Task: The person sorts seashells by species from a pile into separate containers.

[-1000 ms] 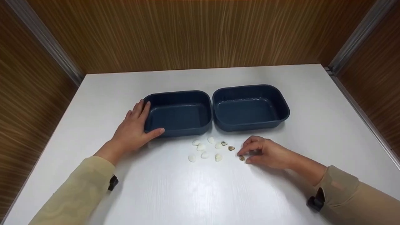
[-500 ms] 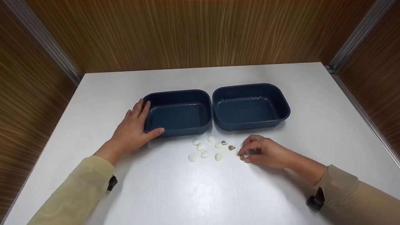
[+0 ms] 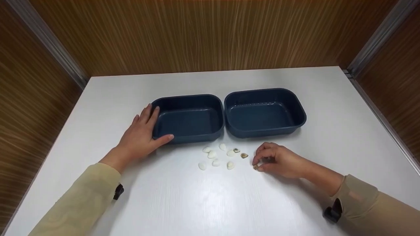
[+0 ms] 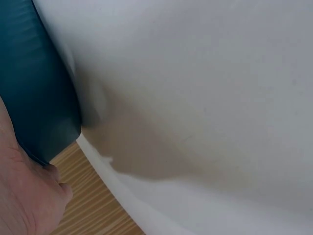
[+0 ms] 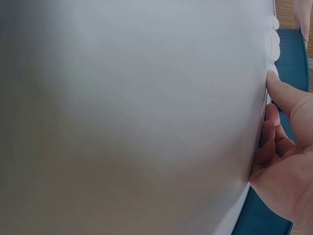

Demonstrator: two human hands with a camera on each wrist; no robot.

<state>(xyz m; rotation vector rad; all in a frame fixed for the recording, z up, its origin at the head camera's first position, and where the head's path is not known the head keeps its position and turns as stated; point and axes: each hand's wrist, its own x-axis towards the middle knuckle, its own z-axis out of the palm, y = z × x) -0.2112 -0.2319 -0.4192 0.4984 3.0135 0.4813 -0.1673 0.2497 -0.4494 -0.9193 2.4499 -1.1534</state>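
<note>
pinching a brown shell with the right hand

curling it low over the surface; resting the left hand, spread and straight-fingered, against the left tub. holding the shell right of the white shells, well apart from the left hand. mostly hidden within the pinch; cannot tell whether touching the surface.

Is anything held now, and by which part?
The right hand pinches a brown shell between thumb and finger, exact spot hidden; the left hand rests against a blue tub.
</note>
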